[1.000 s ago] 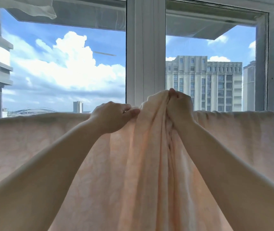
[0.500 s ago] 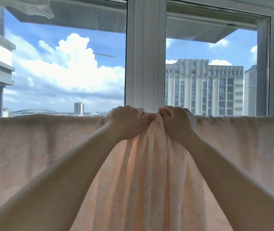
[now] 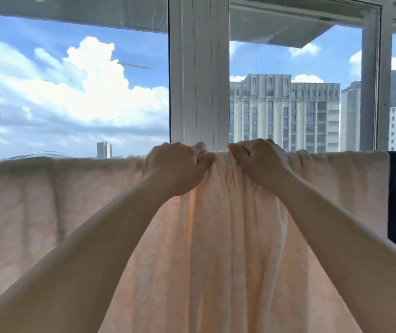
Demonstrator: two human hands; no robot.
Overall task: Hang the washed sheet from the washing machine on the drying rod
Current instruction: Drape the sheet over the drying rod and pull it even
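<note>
Both hands have come down and closer together since a second ago, when the right one held a peak of cloth lifted well above the line and the left sat apart from it; that raised hump has dropped to the height of the rest. The left hand (image 3: 176, 168) is fisted, its fingers curled round a bunch of the sheet (image 3: 218, 236) at the top edge, and the right hand (image 3: 257, 161) grips the gathered cloth just beside it, thumb tucked in. Only a narrow pinch of fabric lies between the two.

It is a pale peach sheet with a faint flowered pattern, thin enough that daylight glows through it. It hangs draped across the whole width of the window, its top edge running level from the far left to just short of the right side. Whatever carries it is hidden under the fold, so I cannot make out the rod itself. Between and below the hands the cloth is bunched into long vertical folds; out to either side it hangs flatter.

At its right end a dark frame (image 3: 395, 200) shows, a post going down and a bar going right, with the sheet's edge touching it.

Behind stands a white window frame (image 3: 198, 73), its thick upright directly above the hands. Through the glass are blue sky, a heaped white cloud (image 3: 88, 78), and a tall grey building (image 3: 286, 111) to the right.
</note>
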